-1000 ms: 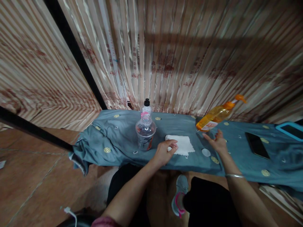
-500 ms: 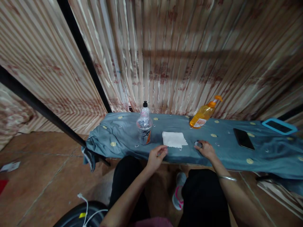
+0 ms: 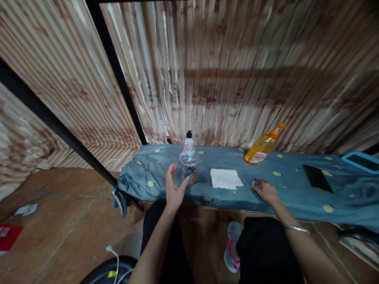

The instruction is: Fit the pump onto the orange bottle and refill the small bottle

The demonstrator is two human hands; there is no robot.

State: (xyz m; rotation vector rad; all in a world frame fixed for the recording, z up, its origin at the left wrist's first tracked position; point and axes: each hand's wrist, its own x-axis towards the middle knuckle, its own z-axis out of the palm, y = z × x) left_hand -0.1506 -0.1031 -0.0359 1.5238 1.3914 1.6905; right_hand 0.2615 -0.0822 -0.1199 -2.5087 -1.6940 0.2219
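My left hand (image 3: 174,189) reaches with spread fingers to a clear plastic bottle (image 3: 188,163) that stands on the blue cloth-covered table (image 3: 290,193); the fingertips touch its lower left side. Behind that bottle stands a second bottle with a black cap (image 3: 188,140). My right hand (image 3: 266,190) rests on the cloth with its fingers on a small white lid (image 3: 256,184). Between my hands lies a folded white cloth (image 3: 225,178).
An orange pump bottle (image 3: 262,150) stands at the back of the table. A black phone (image 3: 318,178) and a blue-cased tablet (image 3: 359,161) lie to the right. A striped curtain hangs behind. White cable (image 3: 114,256) and papers lie on the tiled floor at left.
My left hand left the white cloth and moved left to the clear bottle. My right hand let go of the orange pump bottle, now standing, and came down onto the small lid.
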